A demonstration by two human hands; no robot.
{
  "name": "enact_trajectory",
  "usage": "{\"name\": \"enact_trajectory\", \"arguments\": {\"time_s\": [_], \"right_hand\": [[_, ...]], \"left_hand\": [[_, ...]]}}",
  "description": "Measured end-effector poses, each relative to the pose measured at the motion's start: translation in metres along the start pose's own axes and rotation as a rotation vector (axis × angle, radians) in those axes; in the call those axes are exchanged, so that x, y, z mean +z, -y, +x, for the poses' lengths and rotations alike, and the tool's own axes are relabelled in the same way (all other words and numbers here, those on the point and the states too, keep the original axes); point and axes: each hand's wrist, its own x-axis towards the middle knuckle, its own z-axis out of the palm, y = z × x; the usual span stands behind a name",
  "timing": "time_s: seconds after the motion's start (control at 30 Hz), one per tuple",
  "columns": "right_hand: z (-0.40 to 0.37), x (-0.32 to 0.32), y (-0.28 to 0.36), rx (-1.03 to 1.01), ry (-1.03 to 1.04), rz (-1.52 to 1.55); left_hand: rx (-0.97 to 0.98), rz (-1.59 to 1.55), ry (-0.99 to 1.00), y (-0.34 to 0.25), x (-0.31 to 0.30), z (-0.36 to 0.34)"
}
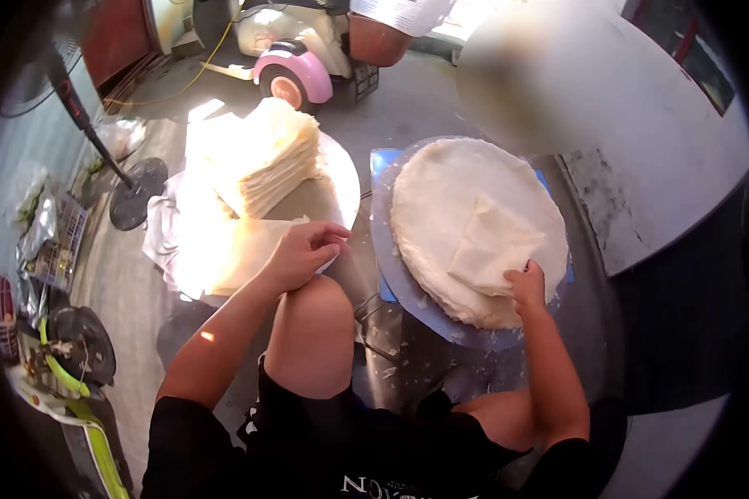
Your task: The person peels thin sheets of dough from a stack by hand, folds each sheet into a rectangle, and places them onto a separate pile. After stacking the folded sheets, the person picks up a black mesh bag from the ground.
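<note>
On the right, a thick round stack of thin pale pancakes (441,191) lies on a round board (383,241). A folded thin pancake (491,247) rests on top of it, near the front. My right hand (526,287) pinches the folded pancake's near right corner between thumb and fingers. My left hand (304,254) is held just above my knee, loosely curled with nothing visible in it. Close beside it lies a lower pile of folded pancakes (250,249), partly washed out by sunlight. Behind that stands a tall stack of folded pancakes (266,158).
The left stacks sit on a round white surface (339,179) with cloth at its edge. A pink-fendered wheel (295,75) is beyond. A pole with a round base (139,193) and a yellow-green scooter (91,432) stand left. A large pale panel (666,166) leans at right. Crumbs litter the floor.
</note>
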Motion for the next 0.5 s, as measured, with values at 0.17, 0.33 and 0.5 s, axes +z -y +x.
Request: {"name": "enact_trajectory", "arguments": {"time_s": [0.17, 0.33, 0.5], "right_hand": [[-0.028, 0.042, 0.141, -0.088, 0.264, 0.201], [-0.077, 0.120, 0.240, -0.140, 0.787, 0.193], [-0.126, 0.214, 0.272, -0.068, 1.289, 0.098]], "left_hand": [[-0.042, -0.295, -0.189, 0.022, -0.002, -0.032], [-0.167, -0.629, -0.219, 0.028, 0.009, -0.063], [-0.006, -1.086, -0.091, 0.031, 0.016, -0.097]]}}
